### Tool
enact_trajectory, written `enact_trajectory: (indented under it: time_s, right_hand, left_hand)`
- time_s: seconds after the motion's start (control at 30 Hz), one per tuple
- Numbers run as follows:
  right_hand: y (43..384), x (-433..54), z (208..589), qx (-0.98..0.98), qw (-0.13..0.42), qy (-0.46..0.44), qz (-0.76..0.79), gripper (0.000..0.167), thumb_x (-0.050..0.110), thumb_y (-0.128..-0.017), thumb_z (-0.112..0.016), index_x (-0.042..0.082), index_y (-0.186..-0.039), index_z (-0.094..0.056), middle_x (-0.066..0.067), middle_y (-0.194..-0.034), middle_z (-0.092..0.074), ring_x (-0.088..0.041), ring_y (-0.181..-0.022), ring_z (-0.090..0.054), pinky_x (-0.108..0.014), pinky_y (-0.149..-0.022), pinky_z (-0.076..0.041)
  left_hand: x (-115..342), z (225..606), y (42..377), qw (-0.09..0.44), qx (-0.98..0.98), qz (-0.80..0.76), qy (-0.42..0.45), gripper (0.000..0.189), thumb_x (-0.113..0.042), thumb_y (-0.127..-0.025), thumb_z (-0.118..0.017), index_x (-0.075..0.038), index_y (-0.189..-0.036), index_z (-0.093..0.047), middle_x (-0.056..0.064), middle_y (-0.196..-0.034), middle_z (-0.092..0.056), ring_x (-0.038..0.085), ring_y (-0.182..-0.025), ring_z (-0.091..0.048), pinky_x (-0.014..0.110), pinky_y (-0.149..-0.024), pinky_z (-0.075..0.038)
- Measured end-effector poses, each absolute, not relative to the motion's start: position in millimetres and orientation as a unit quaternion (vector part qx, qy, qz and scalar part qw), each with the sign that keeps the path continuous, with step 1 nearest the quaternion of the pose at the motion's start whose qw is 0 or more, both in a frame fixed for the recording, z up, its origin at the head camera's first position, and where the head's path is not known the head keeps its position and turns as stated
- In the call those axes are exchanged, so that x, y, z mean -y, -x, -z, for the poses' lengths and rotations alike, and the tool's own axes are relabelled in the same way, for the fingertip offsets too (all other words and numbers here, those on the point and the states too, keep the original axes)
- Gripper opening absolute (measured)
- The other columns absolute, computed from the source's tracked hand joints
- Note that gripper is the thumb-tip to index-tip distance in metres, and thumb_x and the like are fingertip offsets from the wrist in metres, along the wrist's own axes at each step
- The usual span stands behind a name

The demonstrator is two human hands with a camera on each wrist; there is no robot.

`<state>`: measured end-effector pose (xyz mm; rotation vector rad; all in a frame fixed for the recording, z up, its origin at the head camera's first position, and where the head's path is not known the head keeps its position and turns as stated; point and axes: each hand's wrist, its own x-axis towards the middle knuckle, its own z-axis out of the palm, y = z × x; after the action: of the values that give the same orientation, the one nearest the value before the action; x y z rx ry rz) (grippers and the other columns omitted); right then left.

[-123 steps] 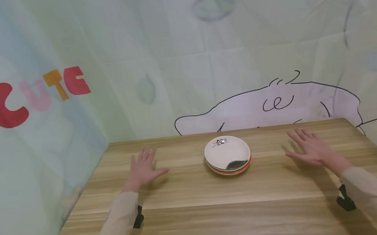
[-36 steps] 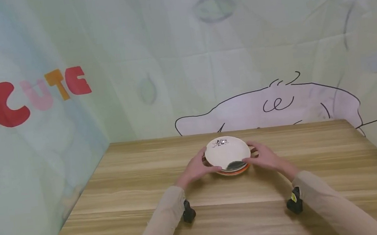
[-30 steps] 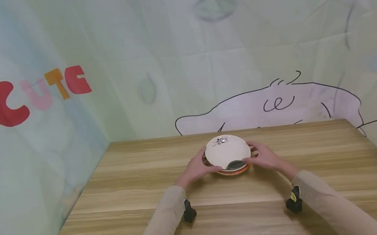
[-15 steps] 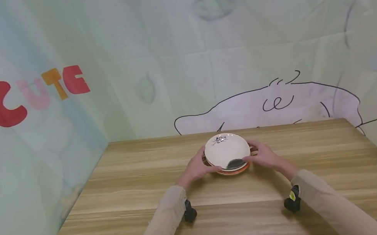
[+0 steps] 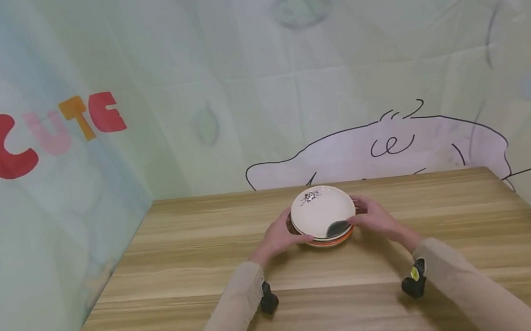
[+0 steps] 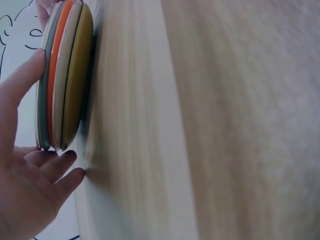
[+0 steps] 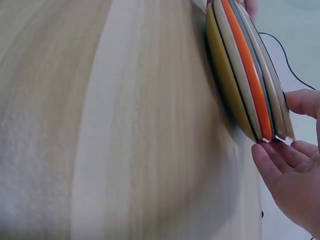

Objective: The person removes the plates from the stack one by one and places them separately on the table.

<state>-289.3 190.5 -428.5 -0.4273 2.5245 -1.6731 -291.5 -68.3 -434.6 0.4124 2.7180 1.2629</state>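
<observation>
A white plate with a dark floral print and a dark leaf-shaped patch tops a stack of several plates. My left hand holds its left side, thumb over the near rim and fingers around the edge. From the right, my right hand grips the opposite side with its thumb on the rim. Below it, the left wrist view shows a teal edge, an orange plate, a cream one and a yellow plate at the bottom. In the right wrist view, the uppermost plates stand slightly apart from those beneath.
The stack is near the back of a wood-grain table. A printed cloth backdrop rises behind the table and along its left side. Black wrist cameras hang beneath both sleeves.
Both hands came in from the table's sides and took hold of the top plate. Within the last second, that plate has risen a little and shifted slightly right over the stack.
</observation>
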Motion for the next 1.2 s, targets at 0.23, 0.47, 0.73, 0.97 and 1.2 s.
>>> enact_trajectory:
  time_s: [0.23,0.47,0.73,0.97,1.2]
  right_hand:
    - [291,-197,423,-0.836,0.064,0.121,0.531,0.066,0.006,-0.082,-0.060,-0.010,-0.136,-0.026,-0.032,-0.132,-0.038,-0.042,-0.118,-0.042,-0.045,-0.097,-0.040]
    - [295,-201,421,-0.831,0.085,0.116,0.537,0.064,0.003,-0.082,-0.059,-0.011,-0.136,-0.027,-0.033,-0.131,-0.038,-0.041,-0.117,-0.044,-0.037,-0.089,-0.047]
    - [296,-204,420,-0.797,0.116,0.115,0.581,0.064,-0.002,-0.080,-0.053,-0.013,-0.135,-0.024,-0.035,-0.132,-0.035,-0.010,-0.089,-0.058,-0.021,-0.074,-0.049]
    - [295,-209,416,-0.795,0.129,0.125,0.580,0.063,0.000,-0.081,-0.053,-0.013,-0.136,-0.024,-0.035,-0.131,-0.036,-0.006,-0.084,-0.058,-0.031,-0.080,-0.051]
    - [297,-215,411,-0.799,0.130,0.139,0.571,0.061,0.002,-0.083,-0.053,-0.014,-0.134,-0.026,-0.035,-0.130,-0.038,-0.007,-0.083,-0.058,-0.032,-0.075,-0.052]
  left_hand:
    - [68,435,292,0.062,-0.901,-0.408,-0.132,0.095,-0.040,-0.063,-0.081,-0.009,-0.139,-0.033,0.013,-0.137,-0.041,0.028,-0.127,-0.037,0.041,-0.105,-0.029]
    - [67,433,290,0.066,-0.901,-0.410,-0.128,0.095,-0.040,-0.064,-0.080,-0.008,-0.139,-0.032,0.013,-0.137,-0.041,0.028,-0.127,-0.037,0.042,-0.105,-0.029]
    - [67,433,289,0.066,-0.896,-0.418,-0.133,0.094,-0.039,-0.063,-0.080,-0.008,-0.139,-0.033,0.014,-0.137,-0.042,0.029,-0.126,-0.037,0.042,-0.105,-0.030]
    - [67,434,289,0.068,-0.897,-0.415,-0.135,0.095,-0.041,-0.064,-0.080,-0.008,-0.139,-0.032,0.013,-0.137,-0.041,0.028,-0.127,-0.036,0.042,-0.105,-0.030]
    - [69,431,288,0.067,-0.898,-0.414,-0.134,0.096,-0.040,-0.065,-0.080,-0.009,-0.141,-0.030,0.014,-0.139,-0.040,0.029,-0.128,-0.034,0.043,-0.106,-0.028]
